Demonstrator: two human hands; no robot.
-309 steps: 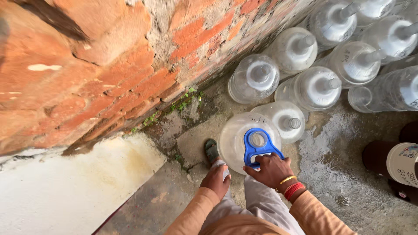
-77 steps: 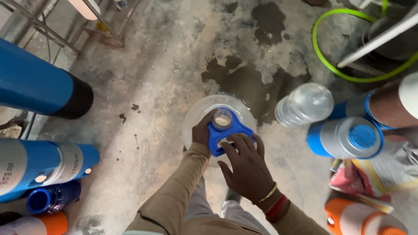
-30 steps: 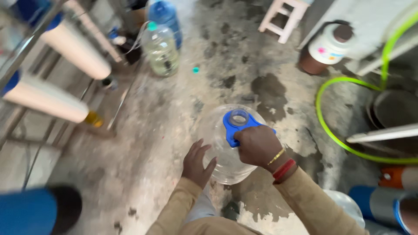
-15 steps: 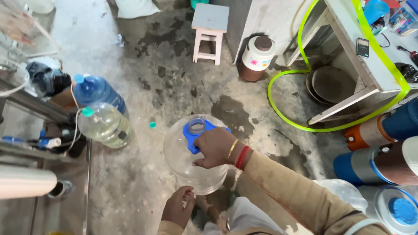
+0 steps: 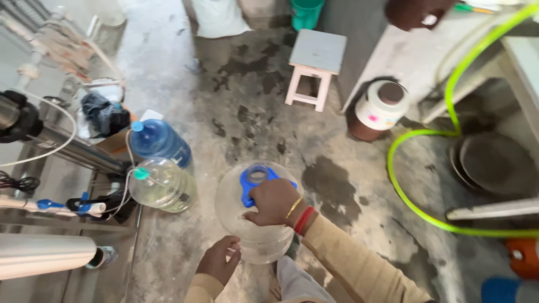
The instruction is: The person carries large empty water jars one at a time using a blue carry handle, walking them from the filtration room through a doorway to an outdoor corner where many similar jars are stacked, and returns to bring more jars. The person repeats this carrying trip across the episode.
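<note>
Since 0.5 s ago, both floor bottles look nearer. Right hand (image 5: 274,202) grips the blue plastic handle (image 5: 247,189) of the large clear water jug (image 5: 252,224), upright, neck up; left hand (image 5: 220,262), loosely curled and empty, hangs just beside its base.

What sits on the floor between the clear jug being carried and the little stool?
Only bare, damp-stained concrete floor lies between the clear jug and the stool, seen from the head view.

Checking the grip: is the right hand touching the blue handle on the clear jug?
Touching. The head view shows the right hand closed around the blue handle on top of the clear jug, fingers wrapped over it.
</note>
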